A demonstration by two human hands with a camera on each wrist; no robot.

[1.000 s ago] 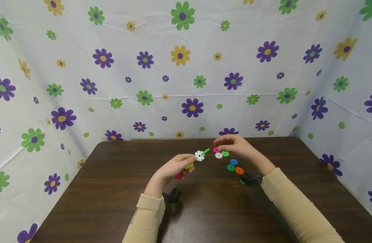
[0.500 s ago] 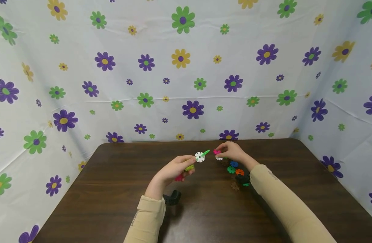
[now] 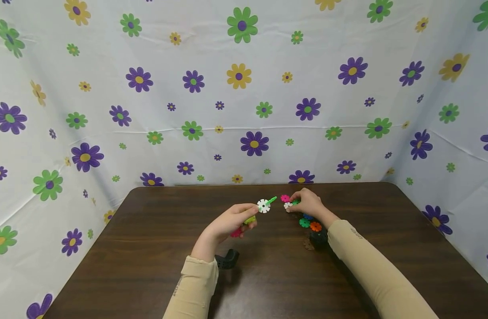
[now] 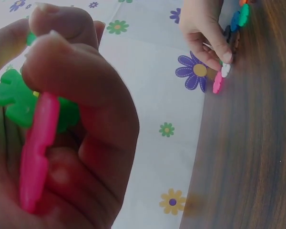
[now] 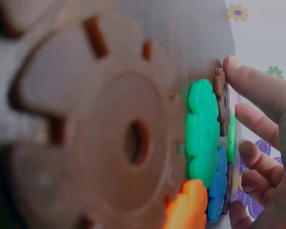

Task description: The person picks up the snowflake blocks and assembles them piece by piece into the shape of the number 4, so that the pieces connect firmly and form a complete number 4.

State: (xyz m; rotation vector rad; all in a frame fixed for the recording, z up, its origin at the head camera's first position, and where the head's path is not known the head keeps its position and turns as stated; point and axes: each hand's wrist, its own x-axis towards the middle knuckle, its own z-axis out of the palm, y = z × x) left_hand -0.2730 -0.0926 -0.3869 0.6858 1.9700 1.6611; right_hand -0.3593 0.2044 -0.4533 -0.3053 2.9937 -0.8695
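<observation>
My left hand (image 3: 232,220) holds a joined piece of notched plastic snowflake discs above the table. A white disc (image 3: 264,206) sticks out past its fingertips with a light green disc (image 3: 272,200) slotted edge-on. A yellow disc (image 3: 249,220) and pink disc (image 4: 38,157) show lower, partly covered by fingers. My right hand (image 3: 311,204) is down among loose discs, thumb and index fingertips at the edge of a loose white disc (image 3: 287,205). Close by lie a loose pink disc (image 3: 285,198) and a green disc (image 3: 296,202). In the right wrist view its fingers are spread and relaxed.
Below the right hand lie blue (image 5: 218,186), darker green (image 3: 304,223), orange (image 3: 315,227) and brown discs (image 3: 308,245) on the dark wooden table (image 3: 168,248). Black wrist mounts (image 3: 228,260) hang under both wrists. A flowered cloth (image 3: 212,110) walls the back and sides.
The right hand comes down from above the discs, passes over the pink disc, then draws back slightly right to the white disc. My left hand stays nearly still with its joined discs.
</observation>
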